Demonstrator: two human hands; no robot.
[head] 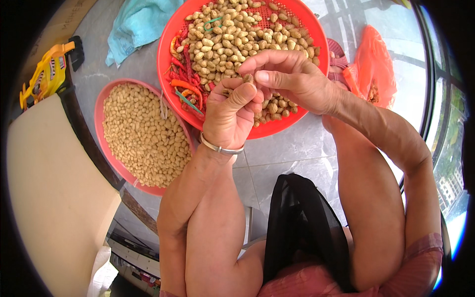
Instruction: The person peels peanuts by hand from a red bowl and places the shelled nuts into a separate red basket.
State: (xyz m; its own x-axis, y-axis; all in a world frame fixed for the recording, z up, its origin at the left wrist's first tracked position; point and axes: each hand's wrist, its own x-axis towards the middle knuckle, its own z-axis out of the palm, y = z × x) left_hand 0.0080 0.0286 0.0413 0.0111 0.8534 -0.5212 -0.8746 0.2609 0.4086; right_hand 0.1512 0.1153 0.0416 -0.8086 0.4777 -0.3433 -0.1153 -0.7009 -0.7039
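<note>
My left hand (232, 111), with a metal bangle (222, 149) at its wrist, pinches a peanut (248, 78) between thumb and fingers. Close beside it, my right hand (293, 80) has its thumb and index finger apart, near the peanut's tip; its other fingers are partly hidden behind my left hand. Both hands are above a round red plastic basket (162, 70). Many unshelled peanuts (226, 41) fill most of it. Dried red chilies (185, 83) lie along its left side, and thin green strips (188, 102) rest among the contents.
A pink basin (100, 122) of smaller, paler peanuts (144, 137) stands on the tiled floor at left. A light blue towel (135, 28) lies behind it. At right are a red plastic bag (374, 70) and a sandal (336, 55). A yellow toy (50, 72) sits far left, beyond a beige panel (55, 178).
</note>
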